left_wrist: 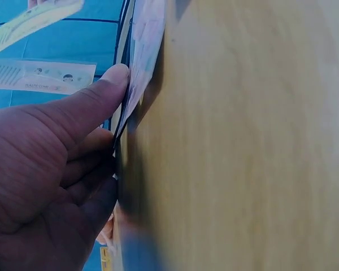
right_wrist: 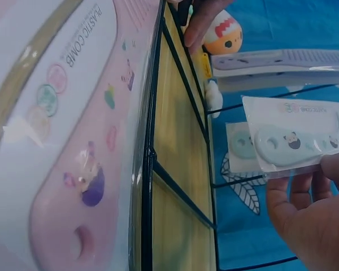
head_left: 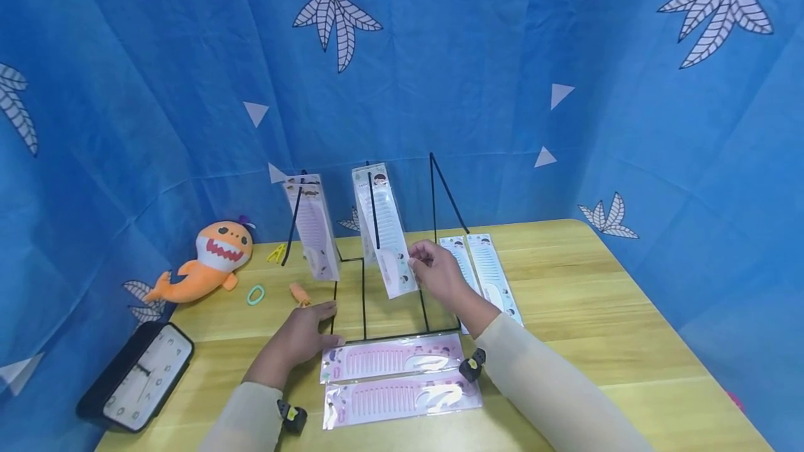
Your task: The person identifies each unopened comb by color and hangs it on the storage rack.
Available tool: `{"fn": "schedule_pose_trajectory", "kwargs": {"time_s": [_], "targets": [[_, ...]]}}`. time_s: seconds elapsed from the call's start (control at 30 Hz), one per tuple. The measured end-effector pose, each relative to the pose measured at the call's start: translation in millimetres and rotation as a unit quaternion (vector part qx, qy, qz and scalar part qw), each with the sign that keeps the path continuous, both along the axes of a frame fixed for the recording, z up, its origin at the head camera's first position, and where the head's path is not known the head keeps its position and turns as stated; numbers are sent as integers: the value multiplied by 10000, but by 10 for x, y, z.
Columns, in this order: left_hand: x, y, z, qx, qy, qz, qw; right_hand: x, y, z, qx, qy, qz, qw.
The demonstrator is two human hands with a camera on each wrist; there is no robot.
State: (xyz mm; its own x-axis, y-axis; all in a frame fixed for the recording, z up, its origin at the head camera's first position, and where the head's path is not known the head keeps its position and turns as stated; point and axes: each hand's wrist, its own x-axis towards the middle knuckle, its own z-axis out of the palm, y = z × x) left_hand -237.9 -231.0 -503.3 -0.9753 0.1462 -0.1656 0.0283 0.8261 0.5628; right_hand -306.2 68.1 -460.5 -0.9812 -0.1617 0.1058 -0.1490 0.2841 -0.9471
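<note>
My right hand (head_left: 436,272) pinches the lower edge of a packaged green plastic comb (head_left: 391,246), thumb on one side and fingers on the other. The comb hangs tilted on the middle prong of a black wire rack (head_left: 363,305), in front of another green comb pack. My left hand (head_left: 300,337) grips the rack's base at its front left corner. In the left wrist view its thumb (left_wrist: 96,96) touches the front wire, with curled fingers below. Packaged purplish combs (head_left: 314,229) hang on the left prong. The right prong (head_left: 449,194) carries nothing.
Two packaged pink combs (head_left: 402,396) lie before the rack; two bluish ones (head_left: 493,274) lie to its right. At left are an orange shark plush (head_left: 204,264), a clock (head_left: 147,375), a teal hair tie (head_left: 255,294), a yellow clip (head_left: 276,252) and a small orange item (head_left: 300,294).
</note>
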Motion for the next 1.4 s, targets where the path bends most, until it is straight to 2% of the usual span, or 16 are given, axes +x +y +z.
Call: {"fn": "schedule_pose_trajectory", "kwargs": {"time_s": [0.3,0.53,1.4], "targets": [[2,-2,-4,-79,2,-22,10000,-241,-158,-62,384,26,-15,9993],[-15,-8,16,-42,34,-43,10000,-399,-304,-48,1045,211,-154,9942],[-10,8,14,-100,-41,33,9999,-385,-367,-74,1170,213,-104,9928]]}}
